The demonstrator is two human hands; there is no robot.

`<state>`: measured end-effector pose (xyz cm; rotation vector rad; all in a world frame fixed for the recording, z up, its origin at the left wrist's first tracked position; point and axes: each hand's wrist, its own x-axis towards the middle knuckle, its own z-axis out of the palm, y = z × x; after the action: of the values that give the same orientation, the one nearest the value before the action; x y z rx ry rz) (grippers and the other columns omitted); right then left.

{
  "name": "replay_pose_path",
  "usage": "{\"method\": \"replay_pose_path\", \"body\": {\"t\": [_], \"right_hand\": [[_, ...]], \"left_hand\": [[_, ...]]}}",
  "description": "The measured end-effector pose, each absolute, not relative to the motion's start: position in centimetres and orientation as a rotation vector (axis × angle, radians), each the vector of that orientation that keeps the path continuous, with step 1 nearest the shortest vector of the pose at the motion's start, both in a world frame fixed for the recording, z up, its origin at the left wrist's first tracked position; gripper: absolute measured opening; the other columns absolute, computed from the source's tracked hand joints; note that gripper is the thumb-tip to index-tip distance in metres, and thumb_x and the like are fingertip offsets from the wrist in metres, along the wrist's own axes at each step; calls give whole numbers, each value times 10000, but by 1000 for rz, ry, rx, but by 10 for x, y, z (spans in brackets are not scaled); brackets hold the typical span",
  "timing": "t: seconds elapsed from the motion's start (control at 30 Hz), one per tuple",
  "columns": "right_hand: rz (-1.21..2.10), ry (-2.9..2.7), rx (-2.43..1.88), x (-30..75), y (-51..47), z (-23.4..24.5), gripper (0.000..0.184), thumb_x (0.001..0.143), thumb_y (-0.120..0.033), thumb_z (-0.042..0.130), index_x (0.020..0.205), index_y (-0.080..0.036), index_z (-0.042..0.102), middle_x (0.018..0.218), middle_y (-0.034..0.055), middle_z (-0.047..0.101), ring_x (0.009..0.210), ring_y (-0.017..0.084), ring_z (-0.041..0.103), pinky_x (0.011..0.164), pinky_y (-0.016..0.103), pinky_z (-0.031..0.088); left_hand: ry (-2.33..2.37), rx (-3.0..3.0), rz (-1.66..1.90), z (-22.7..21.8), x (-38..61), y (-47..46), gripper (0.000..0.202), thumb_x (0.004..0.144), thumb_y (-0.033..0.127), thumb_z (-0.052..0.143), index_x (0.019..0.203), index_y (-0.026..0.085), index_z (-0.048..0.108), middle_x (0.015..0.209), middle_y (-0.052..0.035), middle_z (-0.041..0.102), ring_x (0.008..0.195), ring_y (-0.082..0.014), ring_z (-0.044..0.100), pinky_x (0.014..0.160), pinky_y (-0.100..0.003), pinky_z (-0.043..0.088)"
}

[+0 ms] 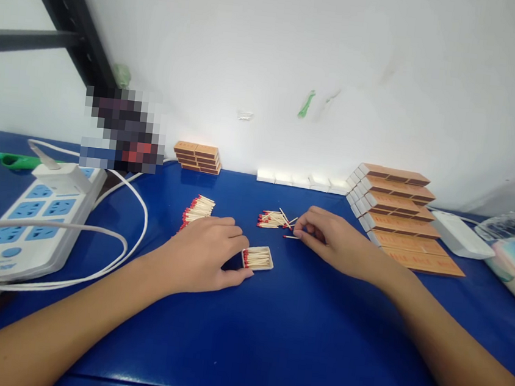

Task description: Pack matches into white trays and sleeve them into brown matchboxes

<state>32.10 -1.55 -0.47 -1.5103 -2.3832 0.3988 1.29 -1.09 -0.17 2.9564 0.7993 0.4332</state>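
A small white matchbox tray (258, 258) half filled with red-tipped matches lies on the blue table (269, 341). My left hand (205, 255) is curled beside it, finger and thumb holding the tray's left end. My right hand (331, 237) rests to the right, its fingertips pinched on a single match (290, 237) lying on the table. Just beyond that match is a loose pile of matches (275, 219). A second, neater pile of matches (198, 209) lies behind my left hand.
Stacked brown matchbox sleeves (397, 214) stand at the right, a smaller stack (197, 157) at the back. A row of white trays (302, 181) lines the wall. A white power strip (36, 219) with cables lies left, a white adapter (460, 234) right.
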Motion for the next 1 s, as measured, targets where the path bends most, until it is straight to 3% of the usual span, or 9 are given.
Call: {"method": "replay_pose_path", "body": {"t": [0.13, 0.57, 0.67, 0.8, 1.0], "right_hand": [[315, -2312, -1548, 333, -8, -11, 243, 1056, -444, 516, 1098, -251, 657, 983, 54, 606, 787, 193, 580, 715, 346, 461], [515, -2443, -1523, 337, -7, -8, 312, 1091, -457, 426, 935, -240, 586, 986, 51, 605, 818, 194, 557, 744, 351, 440], [539, -2451, -1515, 334, -12, -1, 322, 1089, -473, 425, 973, -242, 616, 991, 57, 618, 847, 204, 574, 757, 357, 445], [586, -2428, -1524, 329, -15, -1, 298, 1037, -528, 545, 1065, -252, 657, 962, 44, 608, 791, 195, 570, 709, 345, 454], [573, -2470, -1493, 324, -17, -7, 309, 1089, -458, 469, 957, -236, 638, 1029, 56, 618, 846, 196, 601, 780, 360, 478]], "left_hand": [[802, 2960, 440, -1, 14, -11, 283, 951, 434, 701, 906, 156, 728, 741, -8, 624, 756, -192, 588, 688, -331, 443], [792, 2960, 448, -1, 13, -10, 274, 950, 428, 703, 885, 162, 714, 733, -5, 627, 740, -185, 583, 678, -324, 431], [796, 2958, 440, -1, 13, -10, 279, 955, 436, 697, 908, 161, 721, 745, -10, 633, 753, -189, 592, 684, -325, 433], [809, 2956, 420, -1, 13, -9, 282, 958, 437, 696, 921, 159, 723, 755, -12, 636, 761, -189, 594, 691, -324, 440], [814, 2942, 420, -1, 14, -9, 267, 946, 427, 713, 912, 162, 717, 742, -4, 623, 744, -185, 587, 668, -324, 434]]}}
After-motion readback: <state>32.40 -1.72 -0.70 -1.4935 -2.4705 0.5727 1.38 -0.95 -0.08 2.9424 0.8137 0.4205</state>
